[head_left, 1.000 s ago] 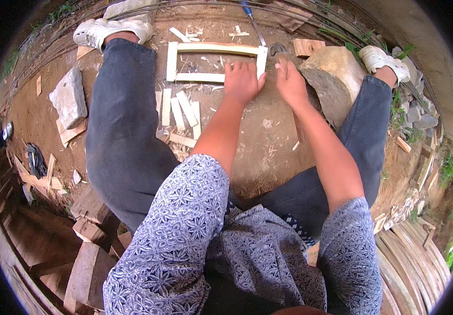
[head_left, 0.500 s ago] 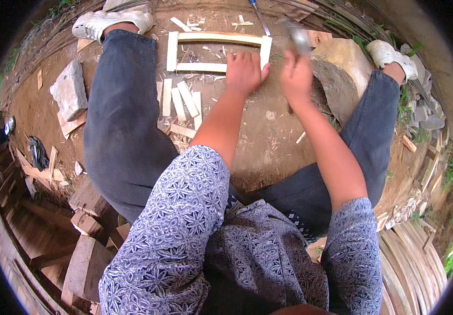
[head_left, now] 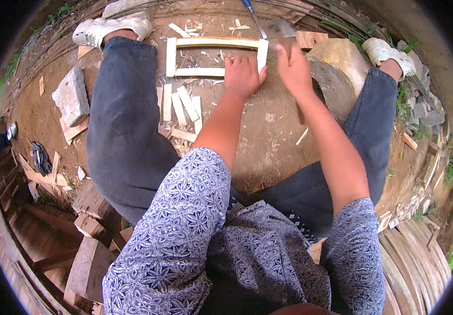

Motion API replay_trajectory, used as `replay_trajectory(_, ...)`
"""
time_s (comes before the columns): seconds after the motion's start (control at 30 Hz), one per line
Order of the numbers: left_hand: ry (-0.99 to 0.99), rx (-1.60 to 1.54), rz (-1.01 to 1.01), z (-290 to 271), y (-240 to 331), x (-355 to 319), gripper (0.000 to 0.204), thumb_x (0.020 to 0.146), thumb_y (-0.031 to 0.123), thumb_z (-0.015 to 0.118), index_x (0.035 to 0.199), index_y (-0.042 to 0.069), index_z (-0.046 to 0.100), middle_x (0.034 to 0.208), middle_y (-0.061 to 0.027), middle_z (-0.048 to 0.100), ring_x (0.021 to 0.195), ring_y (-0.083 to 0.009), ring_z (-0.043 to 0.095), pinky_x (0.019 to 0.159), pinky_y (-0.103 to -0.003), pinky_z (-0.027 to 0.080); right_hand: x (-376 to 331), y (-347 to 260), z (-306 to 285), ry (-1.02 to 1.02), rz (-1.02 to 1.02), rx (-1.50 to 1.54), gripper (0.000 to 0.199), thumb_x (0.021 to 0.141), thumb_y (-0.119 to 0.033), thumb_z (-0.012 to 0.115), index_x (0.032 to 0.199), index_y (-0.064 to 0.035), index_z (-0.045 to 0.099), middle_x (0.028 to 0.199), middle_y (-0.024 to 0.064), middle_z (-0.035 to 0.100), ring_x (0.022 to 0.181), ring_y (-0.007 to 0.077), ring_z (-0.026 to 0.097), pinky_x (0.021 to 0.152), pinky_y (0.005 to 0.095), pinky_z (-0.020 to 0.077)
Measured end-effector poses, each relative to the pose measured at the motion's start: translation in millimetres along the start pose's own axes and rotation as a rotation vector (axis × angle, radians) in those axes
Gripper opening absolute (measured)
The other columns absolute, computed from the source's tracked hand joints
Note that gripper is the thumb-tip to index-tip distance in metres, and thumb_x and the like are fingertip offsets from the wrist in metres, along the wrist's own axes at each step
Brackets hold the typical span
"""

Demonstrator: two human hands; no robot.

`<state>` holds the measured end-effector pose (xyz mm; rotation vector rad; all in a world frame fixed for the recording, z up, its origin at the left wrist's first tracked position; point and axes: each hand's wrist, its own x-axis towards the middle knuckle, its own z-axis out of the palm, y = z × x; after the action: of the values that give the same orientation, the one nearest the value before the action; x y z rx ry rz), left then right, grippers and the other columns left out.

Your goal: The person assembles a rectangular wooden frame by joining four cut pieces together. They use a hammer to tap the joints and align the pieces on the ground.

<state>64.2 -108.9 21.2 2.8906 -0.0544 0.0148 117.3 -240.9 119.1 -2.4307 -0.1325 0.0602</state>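
Note:
A small rectangular frame of pale wood strips lies on the dirt between my legs. My left hand is closed over its near right corner, fingers across the near strip and thumb beside the right end piece. To the right, my right hand grips a hammer by its handle. The metal head is smeared by motion, close to the frame's right end, and the handle's end shows below my wrist. Whether the head touches the wood, I cannot tell.
A chisel with a blue handle lies beyond the frame. Loose wood strips are scattered nearer me. A large rock stands by my right leg, a grey stone outside my left. Timber blocks are stacked at lower left.
The hammer head has swung left and slightly away from me, with my right hand shifting a little. My left hand keeps its place on the frame.

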Motion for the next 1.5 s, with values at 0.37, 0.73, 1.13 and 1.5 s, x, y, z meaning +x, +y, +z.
replay_trajectory(0.37,-0.039,-0.002,-0.009,-7,-5,10,0.051,0.097,0.054,0.047,0.103,0.006,0.066,0.101,-0.0135,0.069,0.103,-0.0289,0.06,0.092,-0.05,0.037,7,-15,8,-0.005,0.057,-0.003,0.042,0.1,-0.039,0.056,0.101,0.0027,0.058,0.09,0.0329,0.065,0.088,0.052,0.064,0.074,0.0528,0.0515)
replay_trajectory(0.73,-0.084,-0.065,-0.011,-12,8,15,0.055,0.098,0.054,0.046,0.108,0.005,0.067,0.107,-0.0146,0.069,0.111,-0.0292,0.059,0.101,-0.052,0.035,-3,25,11,-0.193,0.111,-0.171,0.042,0.1,-0.039,0.053,0.113,0.001,0.058,0.096,0.0332,0.067,0.091,0.0488,0.066,0.082,0.0558,0.0509)
replay_trajectory(1.13,-0.033,-0.531,-0.106,-8,-13,-8,0.039,0.095,0.03,0.058,0.129,0.011,0.061,0.107,-0.0083,0.074,0.114,-0.0297,0.063,0.111,-0.053,0.027,-74,-76,-181,-0.301,0.425,0.759,0.043,0.106,-0.039,0.05,0.135,-0.0064,0.053,0.073,-0.0053,0.039,0.052,0.0018,0.036,0.046,0.0192,0.0332)
replay_trajectory(1.5,-0.206,-0.692,-0.023,-5,-34,-3,0.078,0.079,0.032,0.083,0.149,0.028,0.049,0.121,0.0043,0.074,0.121,-0.0153,0.062,0.112,-0.04,0.025,-142,-37,-189,-0.091,0.575,0.974,0.044,0.106,-0.036,0.05,0.137,-0.0048,0.051,0.074,-0.0047,0.041,0.052,0.0023,0.037,0.046,0.0197,0.0339)
